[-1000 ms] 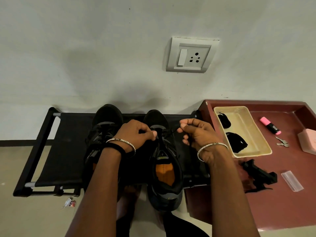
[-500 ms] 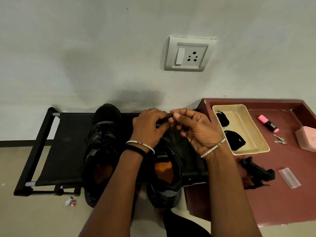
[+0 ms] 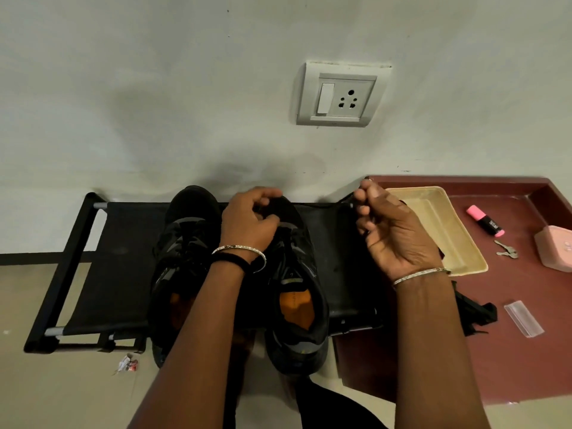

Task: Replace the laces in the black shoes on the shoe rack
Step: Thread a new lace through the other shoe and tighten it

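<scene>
Left hand (image 3: 250, 222) low over the front of a black shoe (image 3: 297, 274), fingers curled, thumb and forefinger pinching the dark upper near the toe; lace too dark to pick out. Silver bangle and black band at that wrist. Right hand (image 3: 394, 235) raised to the right, well apart from the left, palm toward the camera, fingertips (image 3: 360, 209) bunched against the thumb; contents of the pinch, if any, not visible. Silver bangle here too.

Pinched shoe on a black fabric shoe rack (image 3: 117, 274), toe toward the wall, heel overhanging the near edge, orange insole in view. Second shoe (image 3: 185, 258) just beside it on the left, partly hidden by the left forearm.

Right of the rack, a maroon table (image 3: 526, 366) with a beige tray (image 3: 448, 230), pink highlighter (image 3: 486, 219), keys (image 3: 506, 249), pink box (image 3: 557, 252) and clear plastic strip (image 3: 523, 318). On the wall above, a white switch and socket plate (image 3: 339, 94).
</scene>
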